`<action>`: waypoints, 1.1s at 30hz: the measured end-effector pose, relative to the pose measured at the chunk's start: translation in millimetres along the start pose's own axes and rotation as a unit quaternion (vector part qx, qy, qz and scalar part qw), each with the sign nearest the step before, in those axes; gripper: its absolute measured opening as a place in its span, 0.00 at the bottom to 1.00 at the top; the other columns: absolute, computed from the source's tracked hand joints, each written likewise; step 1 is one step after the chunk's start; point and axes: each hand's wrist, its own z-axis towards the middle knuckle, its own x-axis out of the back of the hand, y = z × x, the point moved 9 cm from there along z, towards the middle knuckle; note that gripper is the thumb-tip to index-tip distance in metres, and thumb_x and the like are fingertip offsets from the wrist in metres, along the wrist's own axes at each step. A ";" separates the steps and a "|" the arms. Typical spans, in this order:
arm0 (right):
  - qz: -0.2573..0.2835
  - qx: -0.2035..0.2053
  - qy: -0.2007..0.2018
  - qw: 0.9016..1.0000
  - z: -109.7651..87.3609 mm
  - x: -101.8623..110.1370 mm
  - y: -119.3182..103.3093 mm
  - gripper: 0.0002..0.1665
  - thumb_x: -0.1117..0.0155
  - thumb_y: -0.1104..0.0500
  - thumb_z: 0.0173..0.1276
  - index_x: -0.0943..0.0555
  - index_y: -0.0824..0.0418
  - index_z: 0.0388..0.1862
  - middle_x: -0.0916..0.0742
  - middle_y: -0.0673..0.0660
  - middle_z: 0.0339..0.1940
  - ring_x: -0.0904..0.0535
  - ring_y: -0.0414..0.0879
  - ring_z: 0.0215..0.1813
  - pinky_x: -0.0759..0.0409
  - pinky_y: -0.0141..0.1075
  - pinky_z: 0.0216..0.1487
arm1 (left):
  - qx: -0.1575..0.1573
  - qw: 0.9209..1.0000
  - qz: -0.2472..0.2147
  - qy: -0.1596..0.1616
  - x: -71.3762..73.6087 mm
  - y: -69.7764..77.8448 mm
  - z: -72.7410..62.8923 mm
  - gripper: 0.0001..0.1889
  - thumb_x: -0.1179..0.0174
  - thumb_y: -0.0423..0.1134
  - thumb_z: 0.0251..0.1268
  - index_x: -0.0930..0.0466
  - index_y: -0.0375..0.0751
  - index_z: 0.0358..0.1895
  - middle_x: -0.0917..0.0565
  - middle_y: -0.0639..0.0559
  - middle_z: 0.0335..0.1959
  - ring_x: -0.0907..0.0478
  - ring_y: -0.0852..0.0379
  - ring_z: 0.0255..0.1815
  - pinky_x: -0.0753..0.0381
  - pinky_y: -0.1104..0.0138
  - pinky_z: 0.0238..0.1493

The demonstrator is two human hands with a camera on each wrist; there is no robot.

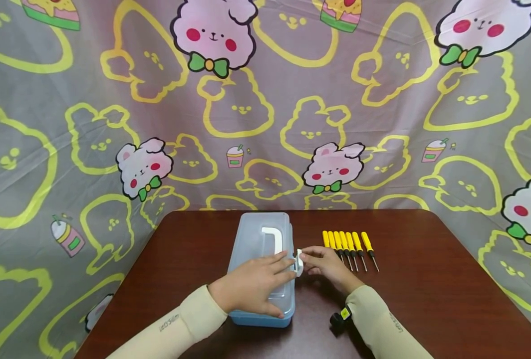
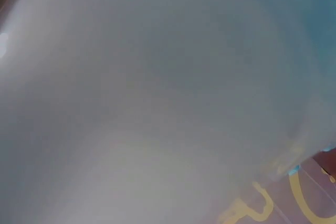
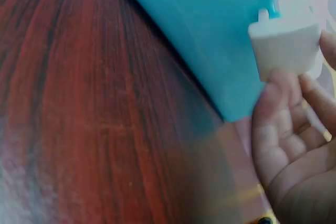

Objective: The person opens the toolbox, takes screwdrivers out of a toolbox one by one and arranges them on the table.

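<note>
A blue plastic box with a translucent lid (image 1: pixel 253 237) sits lengthwise on the table, its white carry handle (image 1: pixel 277 241) lying on top. My left hand (image 1: pixel 254 283) rests across the lid with fingers spread and fairly straight, their tips reaching the right edge. At that edge, my right hand (image 1: pixel 330 267) pinches the white latch (image 1: pixel 299 264). In the right wrist view the latch (image 3: pixel 286 48) stands out from the blue side wall (image 3: pixel 210 40), with fingertips at its lower edge and side. The pale blurred lid (image 2: pixel 157 77) fills most of the left wrist view, where no fingers show.
Several screwdrivers with yellow handles (image 1: pixel 343 240) lie in a row right of the box, beyond my right hand. The dark red-brown table (image 1: pixel 427 279) ends at a patterned curtain (image 1: pixel 265 124) behind and at both sides.
</note>
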 end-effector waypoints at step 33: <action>-0.005 -0.044 0.029 0.999 2.8 -14.7 -10.2 0.28 0.29 0.48 0.63 0.22 0.70 0.48 0.16 0.61 0.36 0.17 0.51 0.33 0.16 0.44 0.37 | 0.023 0.999 0.005 0.038 1.7 0.4 -5.2 0.41 0.39 0.74 0.48 0.25 0.58 0.65 0.33 0.33 0.68 0.32 0.35 0.65 0.26 0.54 0.58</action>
